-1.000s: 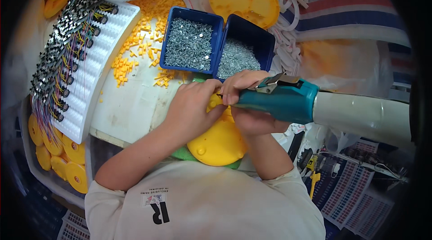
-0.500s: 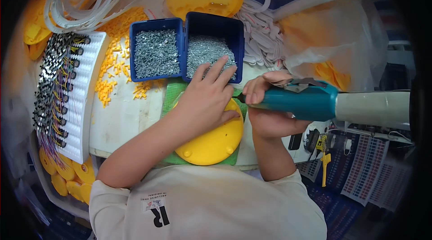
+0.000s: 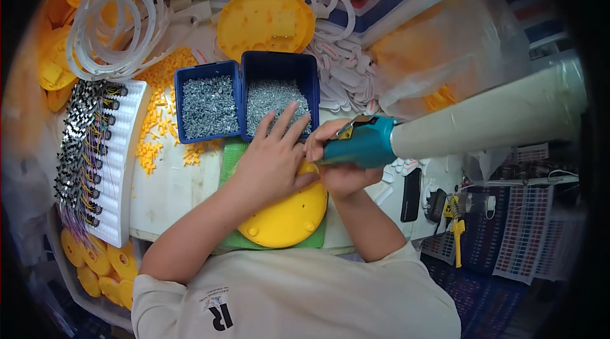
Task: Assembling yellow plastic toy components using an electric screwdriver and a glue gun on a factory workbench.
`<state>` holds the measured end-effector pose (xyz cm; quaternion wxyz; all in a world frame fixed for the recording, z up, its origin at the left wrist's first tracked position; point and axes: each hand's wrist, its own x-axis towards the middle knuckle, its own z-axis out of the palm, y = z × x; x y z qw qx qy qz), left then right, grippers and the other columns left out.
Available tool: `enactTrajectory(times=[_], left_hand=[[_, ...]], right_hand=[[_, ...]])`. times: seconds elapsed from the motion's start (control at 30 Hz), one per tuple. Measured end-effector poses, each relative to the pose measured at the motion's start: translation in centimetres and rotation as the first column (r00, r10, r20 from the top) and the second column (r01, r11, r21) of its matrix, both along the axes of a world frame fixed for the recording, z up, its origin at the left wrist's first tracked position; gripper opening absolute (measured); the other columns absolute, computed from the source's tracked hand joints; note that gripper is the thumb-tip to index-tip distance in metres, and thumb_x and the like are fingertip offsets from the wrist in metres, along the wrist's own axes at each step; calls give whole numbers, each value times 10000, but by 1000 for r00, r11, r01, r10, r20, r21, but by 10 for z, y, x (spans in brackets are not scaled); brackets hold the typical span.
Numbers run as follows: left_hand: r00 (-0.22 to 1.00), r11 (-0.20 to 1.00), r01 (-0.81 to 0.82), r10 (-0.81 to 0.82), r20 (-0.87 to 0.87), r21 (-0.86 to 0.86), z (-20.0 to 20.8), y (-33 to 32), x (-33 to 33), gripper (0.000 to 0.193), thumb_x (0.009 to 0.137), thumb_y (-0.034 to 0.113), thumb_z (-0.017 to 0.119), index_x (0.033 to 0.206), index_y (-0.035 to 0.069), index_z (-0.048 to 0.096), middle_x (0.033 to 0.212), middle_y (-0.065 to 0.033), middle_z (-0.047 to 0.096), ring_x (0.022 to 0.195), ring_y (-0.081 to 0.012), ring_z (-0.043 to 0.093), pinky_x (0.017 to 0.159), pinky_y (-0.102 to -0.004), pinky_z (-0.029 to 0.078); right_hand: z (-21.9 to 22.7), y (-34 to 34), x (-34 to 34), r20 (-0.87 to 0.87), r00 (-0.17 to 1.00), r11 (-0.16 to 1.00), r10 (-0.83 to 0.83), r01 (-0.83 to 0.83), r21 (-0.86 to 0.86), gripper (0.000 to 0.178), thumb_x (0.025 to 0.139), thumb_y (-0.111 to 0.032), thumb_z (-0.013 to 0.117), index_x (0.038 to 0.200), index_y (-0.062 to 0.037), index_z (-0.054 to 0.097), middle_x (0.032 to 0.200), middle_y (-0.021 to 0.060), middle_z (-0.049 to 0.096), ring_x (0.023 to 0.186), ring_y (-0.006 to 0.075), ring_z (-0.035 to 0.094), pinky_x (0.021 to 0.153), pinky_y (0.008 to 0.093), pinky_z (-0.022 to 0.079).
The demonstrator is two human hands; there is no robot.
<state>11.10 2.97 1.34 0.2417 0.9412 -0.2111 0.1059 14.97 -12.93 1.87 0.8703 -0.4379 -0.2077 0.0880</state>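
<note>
On a green mat [image 3: 230,160] in front of me lies a round yellow plastic cover [image 3: 286,215] with small raised feet. My left hand [image 3: 270,158] rests on its far part, fingers spread and reaching to the front of a blue box, thumb on the cover. My right hand [image 3: 346,177] is closed around a teal electric screwdriver [image 3: 365,143] with a pale wrapped rear end. The screwdriver slants down to the left, its front end close beside my left hand. Its tip is hidden behind my fingers.
Beyond the cover stand two blue boxes [image 3: 243,123] of small metal screws. Small yellow pieces [image 3: 149,145] lie left, beside a white foam tray [image 3: 124,174] of wired parts. Another yellow shell [image 3: 264,24] and white strips [image 3: 346,75] lie behind. A black phone-like object [image 3: 411,194] lies right.
The screwdriver's rear has swung up, and its front end has come in against my left hand over the cover's far edge. My left hand keeps its place on the cover. The view has shifted slightly.
</note>
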Motion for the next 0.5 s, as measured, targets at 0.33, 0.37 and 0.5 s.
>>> enactTrajectory(times=[0.33, 0.37, 0.5], left_hand=[[961, 965, 250, -257, 98, 74, -1, -15, 1, 411, 852, 395, 724, 1094, 64, 694, 1330, -126, 632, 1373, -329, 511, 1157, -518, 350], [948, 947, 315, -317, 16, 55, 1, -23, -1, 418, 837, 399, 728, 1084, 64, 694, 1249, -122, 647, 1296, -323, 539, 1133, -502, 367], [898, 907, 420, -418, -140, -14, 4, -37, -5, 428, 802, 421, 740, 1039, 67, 697, 1082, -112, 674, 1142, -312, 594, 1085, -476, 398]], right_hand=[[47, -59, -40, 120, 992, 998, -39, 44, -37, 930, 852, -758, 433, 1244, 70, 594, 815, 133, 649, 706, 241, 599, 776, 408, 474], [44, -63, -47, 76, 996, 999, -39, 42, -29, 893, 860, -736, 427, 1221, 63, 597, 814, 143, 646, 709, 249, 606, 780, 408, 478], [21, -63, -63, 30, 992, 992, -125, 124, 18, 905, 859, -746, 434, 1214, 70, 596, 799, 151, 637, 732, 256, 625, 793, 408, 487]])
